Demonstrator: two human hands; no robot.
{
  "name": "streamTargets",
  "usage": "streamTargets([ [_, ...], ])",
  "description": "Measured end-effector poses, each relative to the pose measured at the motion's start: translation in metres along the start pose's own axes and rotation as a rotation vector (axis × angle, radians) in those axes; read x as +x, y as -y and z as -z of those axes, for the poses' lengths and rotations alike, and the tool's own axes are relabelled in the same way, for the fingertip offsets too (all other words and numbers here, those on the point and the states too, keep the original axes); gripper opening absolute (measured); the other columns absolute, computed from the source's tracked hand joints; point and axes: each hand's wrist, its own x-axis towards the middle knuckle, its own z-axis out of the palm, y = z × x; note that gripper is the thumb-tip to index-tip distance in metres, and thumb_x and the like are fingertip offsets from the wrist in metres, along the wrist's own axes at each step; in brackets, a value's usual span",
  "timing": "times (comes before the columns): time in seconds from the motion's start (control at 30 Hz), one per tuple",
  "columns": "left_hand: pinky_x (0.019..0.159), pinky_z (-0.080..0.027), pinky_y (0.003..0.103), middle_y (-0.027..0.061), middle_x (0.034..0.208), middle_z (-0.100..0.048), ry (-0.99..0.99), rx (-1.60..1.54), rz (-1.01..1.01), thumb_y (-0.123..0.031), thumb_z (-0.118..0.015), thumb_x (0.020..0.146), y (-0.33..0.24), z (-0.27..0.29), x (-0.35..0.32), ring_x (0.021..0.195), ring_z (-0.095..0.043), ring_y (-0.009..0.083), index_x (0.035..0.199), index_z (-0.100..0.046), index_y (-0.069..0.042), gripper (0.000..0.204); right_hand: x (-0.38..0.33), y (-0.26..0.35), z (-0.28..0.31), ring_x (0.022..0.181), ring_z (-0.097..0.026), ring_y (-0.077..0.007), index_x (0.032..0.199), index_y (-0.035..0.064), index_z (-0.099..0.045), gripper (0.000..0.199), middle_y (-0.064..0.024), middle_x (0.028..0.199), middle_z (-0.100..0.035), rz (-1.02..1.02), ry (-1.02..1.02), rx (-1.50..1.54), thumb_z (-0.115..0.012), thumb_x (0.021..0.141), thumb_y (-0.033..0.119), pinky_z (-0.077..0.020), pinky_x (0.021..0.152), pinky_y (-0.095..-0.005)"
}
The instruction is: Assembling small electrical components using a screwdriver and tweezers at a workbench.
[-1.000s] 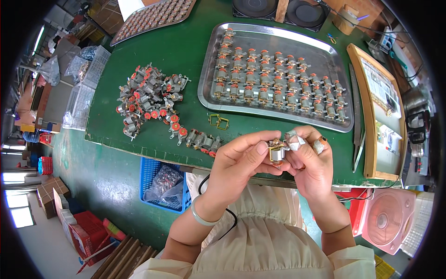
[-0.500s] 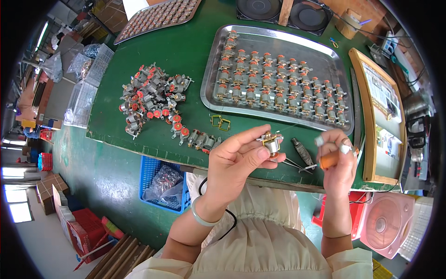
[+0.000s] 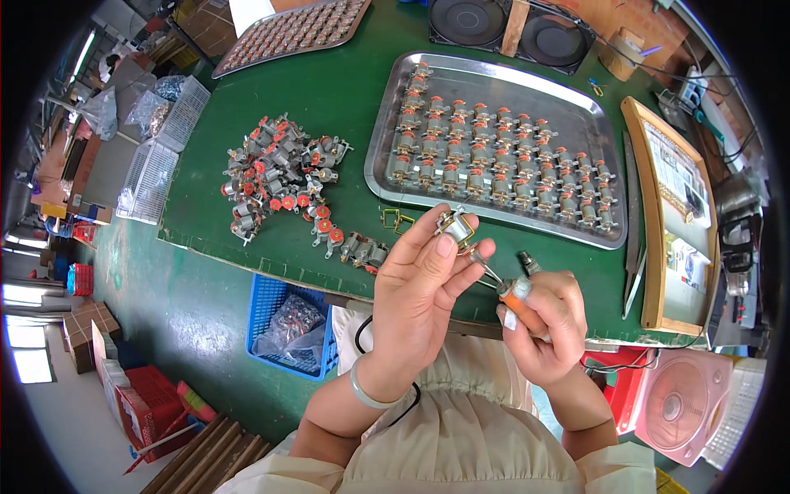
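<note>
My left hand [image 3: 420, 288] pinches a small silver motor [image 3: 453, 229] with a yellow frame around it, above the table's front edge. My right hand [image 3: 550, 325], with white wraps on some fingertips, grips an orange-handled tool [image 3: 520, 303]. The tool's thin metal end points up and left at the motor's lower end; fingers hide whether they touch. Behind my left fingers lie yellow metal frames [image 3: 393, 219], partly covered. A dark cylindrical tool [image 3: 528, 262] lies beyond my right hand, mostly hidden by it. To the left is a heap of similar motors [image 3: 276, 169] with red-orange ends.
Rows of motors stand in a metal tray [image 3: 502, 70] on the green table [image 3: 329, 99]. Another filled tray [image 3: 288, 34] is at the far left. A wooden frame [image 3: 646, 214] borders the right side. Below the table edge sits a blue basket [image 3: 257, 329] with bagged parts.
My right hand has come left and down, bringing the orange-handled tool close to the motor. My left hand has raised the motor slightly to the left and tilted it.
</note>
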Motion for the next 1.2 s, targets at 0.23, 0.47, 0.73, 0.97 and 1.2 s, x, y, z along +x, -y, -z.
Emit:
streamTargets([
  [0.23,0.077,-0.052,0.028,0.015,0.112,-0.055,-0.041,0.066,-0.066,-0.009,-0.05,0.088,0.003,0.001,0.001,0.095,-0.059,0.0246,0.123,-0.041,-0.002,0.037,-0.003,0.005,-0.002,0.051,-0.049,-0.0152,0.099,-0.0069,-0.056,0.023,-0.0126,0.071,-0.059,-0.315,-0.002,0.188,-0.058,0.078,0.002,-0.0378,0.047,-0.0238],
  [0.47,0.081,-0.051,0.033,0.0158,0.11,-0.056,0.044,0.145,-0.095,-0.008,-0.05,0.088,-0.003,0.002,0.0,0.096,-0.059,0.0276,0.122,-0.042,-0.001,0.036,0.005,-0.002,0.018,0.046,-0.052,-0.0177,0.092,-0.0041,-0.05,0.033,-0.0185,0.071,-0.06,-1.235,0.348,1.262,-0.045,0.089,0.028,-0.0417,0.041,-0.0254],
  [0.73,0.08,-0.051,0.035,0.0118,0.102,-0.056,0.191,0.203,-0.101,-0.012,-0.046,0.091,0.005,0.004,-0.002,0.094,-0.059,0.026,0.12,-0.042,0.003,0.034,0.004,0.0,-0.006,0.056,-0.035,-0.0038,0.105,0.0026,-0.039,0.041,0.001,0.064,-0.041,-0.713,0.064,0.614,-0.06,0.071,-0.006,-0.0332,0.055,-0.0161],
  [0.97,0.076,-0.051,0.03,0.0106,0.095,-0.058,0.139,0.323,-0.213,-0.008,-0.047,0.09,0.007,0.003,-0.004,0.083,-0.06,0.0167,0.103,-0.048,0.005,0.019,0.01,0.004,-0.014,0.059,-0.042,-0.0017,0.1,-0.0023,-0.049,0.022,0.0013,0.07,-0.048,-0.741,0.009,0.769,-0.058,0.08,-0.003,-0.0364,0.053,-0.0173],
  [1.2,0.068,-0.049,0.024,0.0104,0.093,-0.059,0.139,0.514,-0.379,-0.006,-0.05,0.088,0.012,0.006,-0.004,0.078,-0.058,0.0121,0.099,-0.05,0.004,0.015,0.006,-0.003,-0.009,0.056,-0.037,-0.0011,0.097,-0.0028,-0.053,0.018,0.0036,0.067,-0.046,-0.762,0.106,0.863,-0.056,0.079,-0.001,-0.0303,0.048,-0.0178],
])
